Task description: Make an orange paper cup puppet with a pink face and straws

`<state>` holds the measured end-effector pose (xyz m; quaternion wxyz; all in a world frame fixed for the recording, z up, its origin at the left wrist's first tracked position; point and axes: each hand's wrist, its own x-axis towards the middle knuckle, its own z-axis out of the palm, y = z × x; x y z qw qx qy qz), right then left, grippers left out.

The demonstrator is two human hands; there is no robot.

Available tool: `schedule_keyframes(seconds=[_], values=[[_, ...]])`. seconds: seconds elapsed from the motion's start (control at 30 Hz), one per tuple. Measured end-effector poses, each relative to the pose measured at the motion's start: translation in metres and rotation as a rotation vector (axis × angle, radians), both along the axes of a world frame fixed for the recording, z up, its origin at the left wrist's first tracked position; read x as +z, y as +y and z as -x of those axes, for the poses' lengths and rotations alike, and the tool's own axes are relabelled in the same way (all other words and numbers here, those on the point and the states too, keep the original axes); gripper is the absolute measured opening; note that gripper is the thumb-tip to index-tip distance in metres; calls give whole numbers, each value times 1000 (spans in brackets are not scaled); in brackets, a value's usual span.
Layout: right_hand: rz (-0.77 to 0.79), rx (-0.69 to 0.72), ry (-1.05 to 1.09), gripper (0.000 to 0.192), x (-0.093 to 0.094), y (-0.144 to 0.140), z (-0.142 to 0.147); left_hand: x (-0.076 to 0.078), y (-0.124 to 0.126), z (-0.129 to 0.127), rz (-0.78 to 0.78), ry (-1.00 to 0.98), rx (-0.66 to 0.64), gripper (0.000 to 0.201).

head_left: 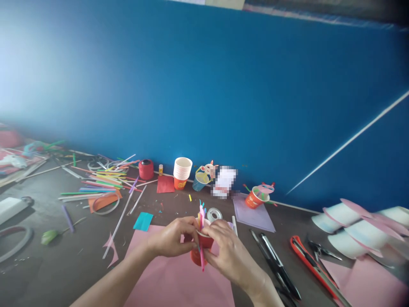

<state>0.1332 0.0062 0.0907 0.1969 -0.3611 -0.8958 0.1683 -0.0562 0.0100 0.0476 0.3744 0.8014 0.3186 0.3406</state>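
Your left hand (pixel 174 236) and your right hand (pixel 223 249) meet over the table, and both are closed around a small red paper cup (pixel 201 247) – the left fingers pinch its rim from one side, the right fingers wrap it from the other side. The cup is held a little above a pink paper sheet (pixel 166 277) that lies flat under your hands. From the cup some coloured straw pieces (pixel 201 213) stand up, pink, yellow and blue, and one pink piece hangs down in front of the cup wall. Just behind the cup lies a roll of clear tape (pixel 214 214), and to the left of it a small teal paper piece (pixel 143 221). To your right, on the dark table (pixel 64 260), lie black pens (pixel 275 264) and an orange utility knife (pixel 311 264), side by side and apart from each other. Further back, near the blue wall (pixel 223 85), stands a stack of paper cups (pixel 182 172), with a red spool (pixel 146 169) at its left and a red paper square (pixel 165 184) between them in front. A heap of loose straws (pixel 102 179) is spread at the far left – many colours, lying in all directions. At the far right edge there are white and pink paper plates (pixel 354 226), overlapping.
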Motion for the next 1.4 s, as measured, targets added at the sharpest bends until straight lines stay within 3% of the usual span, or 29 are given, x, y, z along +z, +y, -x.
schedule_keyframes(seconds=[0.2,0.33,0.63,0.93,1.23,1.4], values=[[-103,-6,-15,8,-3,1,1,1,1,1,64,-28,-24,14],[-116,-18,2,14,-3,-1,3,0,1,2,90,-36,-29,13],[65,-55,131,33,-2,-5,1,5,2,4,129,-17,18,9],[125,-94,180,20,-3,-3,3,6,1,4,131,-40,-18,8],[293,-121,258,15,-6,-1,-2,7,4,14,327,-211,-198,8],[316,-139,295,9,-10,0,-2,10,2,12,321,-204,-209,11]])
